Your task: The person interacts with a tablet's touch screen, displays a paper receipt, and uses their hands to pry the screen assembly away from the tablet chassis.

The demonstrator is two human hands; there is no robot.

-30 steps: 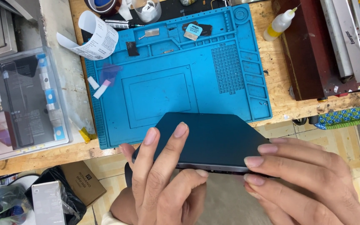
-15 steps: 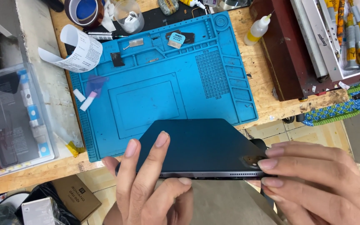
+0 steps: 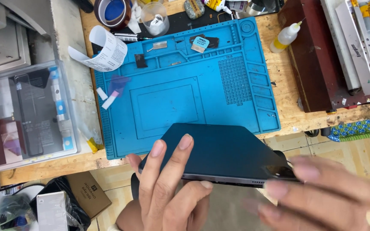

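Note:
A dark tablet (image 3: 219, 149) is held back side up in front of the bench edge, its metal edge facing me. My left hand (image 3: 168, 188) grips its near left part, fingers lying over the back and thumb under the edge. My right hand (image 3: 322, 192), blurred, holds the near right corner by the camera bump. Behind it lies a blue silicone work mat (image 3: 185, 85) with small parts in its upper trays.
A curled paper slip (image 3: 103, 53) and tape roll (image 3: 112, 10) sit at the mat's far left. A clear plastic box (image 3: 22, 115) stands left. A glue bottle (image 3: 284, 37) and a dark red case (image 3: 317, 55) are right. A cardboard box (image 3: 84, 192) lies on the floor.
The tablet and both hands stay in place in the grip; the view has shifted slightly and my right hand is now blurred from moving along the right corner.

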